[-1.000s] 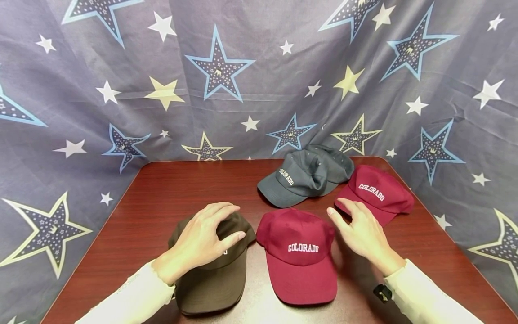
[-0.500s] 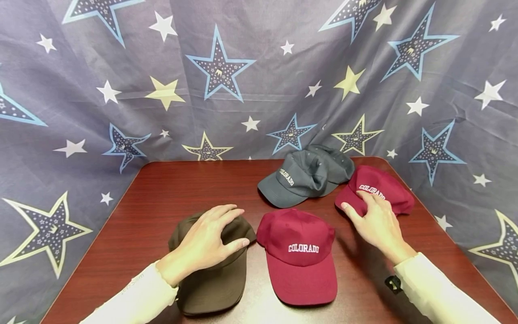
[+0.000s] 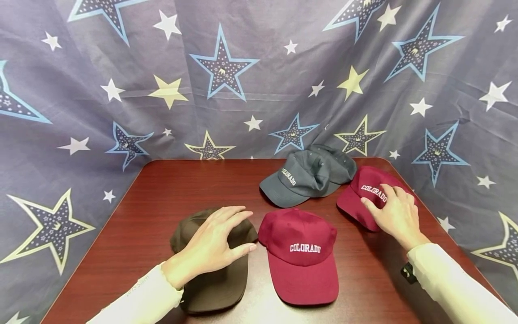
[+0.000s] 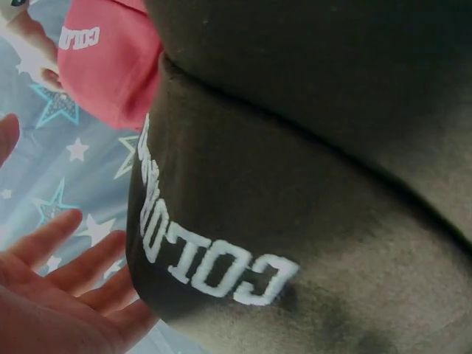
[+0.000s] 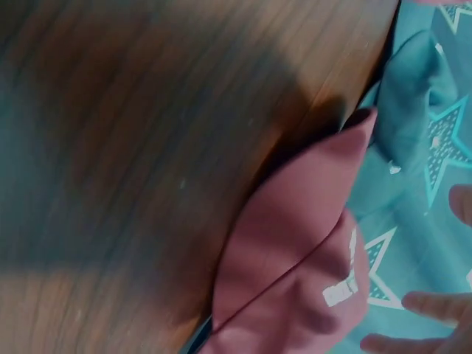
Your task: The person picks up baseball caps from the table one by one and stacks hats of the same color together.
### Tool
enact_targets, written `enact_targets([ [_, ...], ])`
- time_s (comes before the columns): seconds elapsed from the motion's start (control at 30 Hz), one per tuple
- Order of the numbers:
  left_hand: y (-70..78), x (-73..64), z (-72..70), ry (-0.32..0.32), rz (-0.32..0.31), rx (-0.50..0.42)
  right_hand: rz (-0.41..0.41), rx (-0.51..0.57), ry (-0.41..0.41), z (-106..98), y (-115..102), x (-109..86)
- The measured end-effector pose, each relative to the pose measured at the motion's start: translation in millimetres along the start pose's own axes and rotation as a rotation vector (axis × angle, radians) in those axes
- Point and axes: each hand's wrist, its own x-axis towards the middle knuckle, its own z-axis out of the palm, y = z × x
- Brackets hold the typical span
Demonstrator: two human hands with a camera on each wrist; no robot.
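In the head view my left hand [image 3: 210, 245] hovers over a dark brown cap [image 3: 218, 288], its fingers spread and its thumb held apart. The left wrist view shows the white lettering on that cap [image 4: 236, 269], with the fingers beside it. My right hand [image 3: 398, 218] is over the maroon cap [image 3: 356, 208] at the far right. Its fingers look loosely bent, and the right wrist view shows fingertips [image 5: 428, 306] apart from that cap's crown. Between the hands lies another maroon cap [image 3: 303, 281] with COLORADO on its front, brim toward me.
Two grey caps overlap at the back right: a front one [image 3: 283, 191] and another [image 3: 340, 162] behind it, close to the right maroon cap. They all lie on a reddish wooden table [image 3: 194, 184]. A star-patterned cloth [image 3: 251, 67] hangs behind and along both sides.
My right hand has moved right and away from me, from beside the middle maroon cap to over the far-right one. The left hand has shifted slightly right. The caps have stayed put.
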Motion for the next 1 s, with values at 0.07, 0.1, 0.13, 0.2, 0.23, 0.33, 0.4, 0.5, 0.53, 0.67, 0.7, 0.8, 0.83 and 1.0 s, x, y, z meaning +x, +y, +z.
enact_targets([
  [0.07, 0.7, 1.3, 0.1, -0.003, 0.004, -0.003, 0.019, -0.008, -0.011, -0.4, 5.1, 4.4],
  [0.1, 1.0, 2.0, 0.0, -0.005, 0.006, -0.006, 0.027, -0.008, -0.016, -0.7, 7.6, 6.6],
  [0.13, 1.3, 2.5, 0.0, -0.006, 0.006, -0.010, 0.034, -0.009, -0.020, -1.1, 9.9, 8.8],
  [0.2, 1.9, 3.3, 0.0, -0.009, 0.006, -0.015, 0.046, -0.010, -0.028, -2.0, 14.4, 13.2],
  [0.23, 2.1, 3.6, 0.1, -0.011, 0.005, -0.018, 0.050, -0.011, -0.032, -2.5, 16.6, 15.3],
  [0.33, 2.8, 4.3, 0.8, -0.015, -0.001, -0.022, 0.060, -0.016, -0.046, -4.1, 23.9, 21.6],
  [0.4, 3.3, 5.1, 1.7, -0.017, -0.002, -0.023, 0.067, -0.016, -0.058, -5.0, 28.9, 25.4],
  [0.5, 4.2, 6.9, 3.4, -0.018, -0.003, -0.021, 0.079, -0.009, -0.086, -5.7, 36.0, 30.6],
  [0.53, 4.6, 7.7, 4.2, -0.019, -0.002, -0.021, 0.083, -0.004, -0.096, -5.9, 37.8, 32.0],
  [0.67, 6.3, 10.6, 6.8, -0.024, 0.004, -0.017, 0.104, 0.005, -0.138, -6.3, 42.8, 36.8],
  [0.7, 6.6, 11.0, 7.3, -0.024, 0.006, -0.018, 0.108, 0.006, -0.146, -6.4, 43.5, 37.8],
  [0.8, 6.9, 11.3, 8.1, -0.022, 0.005, -0.021, 0.113, 0.009, -0.165, -6.3, 45.3, 41.3],
  [0.83, 6.8, 11.3, 8.2, -0.022, 0.003, -0.021, 0.113, 0.010, -0.170, -6.4, 45.6, 42.5],
  [1.0, 5.9, 11.0, 8.5, -0.024, 0.000, -0.016, 0.110, 0.004, -0.200, -7.5, 48.1, 48.0],
])
